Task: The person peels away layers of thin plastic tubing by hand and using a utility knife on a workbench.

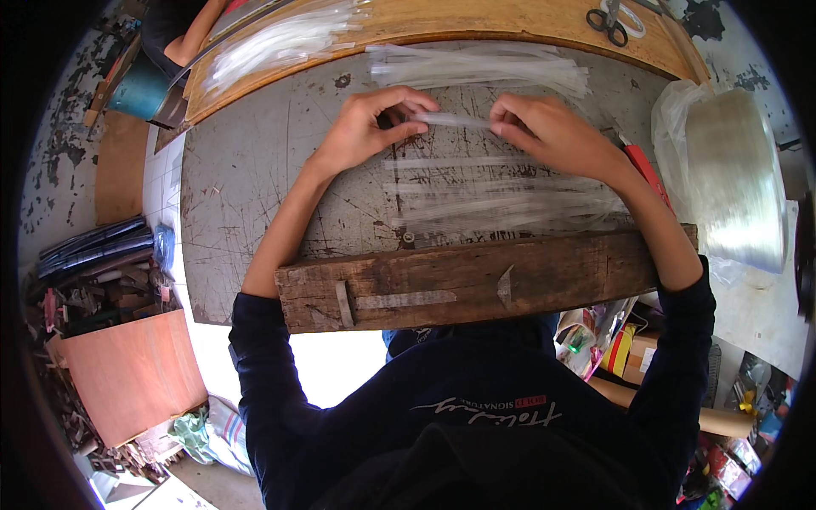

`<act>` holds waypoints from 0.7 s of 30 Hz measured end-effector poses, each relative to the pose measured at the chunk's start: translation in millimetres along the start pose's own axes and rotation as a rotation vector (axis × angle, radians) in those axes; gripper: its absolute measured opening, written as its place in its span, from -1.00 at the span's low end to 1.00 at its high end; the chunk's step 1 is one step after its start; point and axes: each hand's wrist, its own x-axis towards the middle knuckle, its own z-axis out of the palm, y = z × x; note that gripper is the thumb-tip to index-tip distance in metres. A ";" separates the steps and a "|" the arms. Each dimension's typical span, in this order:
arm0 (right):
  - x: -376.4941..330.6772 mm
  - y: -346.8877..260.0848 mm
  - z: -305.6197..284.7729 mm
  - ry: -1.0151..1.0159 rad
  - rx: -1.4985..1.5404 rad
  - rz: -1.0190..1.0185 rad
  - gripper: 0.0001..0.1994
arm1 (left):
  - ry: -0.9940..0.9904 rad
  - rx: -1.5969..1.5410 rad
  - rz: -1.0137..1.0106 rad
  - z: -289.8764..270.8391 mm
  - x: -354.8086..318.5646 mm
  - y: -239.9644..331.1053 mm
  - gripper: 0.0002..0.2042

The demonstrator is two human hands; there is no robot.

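A short length of clear plastic strip (457, 121) is stretched level between my two hands, above the scratched grey tabletop (246, 187). My left hand (374, 123) pinches its left end between thumb and fingers. At the other end my right hand (544, 129) closes on it the same way. Just beyond my hands lies a bundle of clear strips (476, 68). Nearer to me, several more clear strips (501, 200) are spread side by side across the table. Whether the held piece is one strip or several layers, I cannot tell.
A thick wooden beam (476, 276) runs along the table's near edge. Black-handled scissors (607, 25) and a strip pile (280, 42) rest on the wooden board behind. At right stand a large clear plastic roll (735, 178) and a red-handled tool (648, 176). Another person's arm (194, 38) shows at upper left.
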 end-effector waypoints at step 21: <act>0.5 9.4 2.9 0.066 0.030 0.009 -0.86 | 0.156 0.055 0.061 -0.1 0.8 -8.2 -0.79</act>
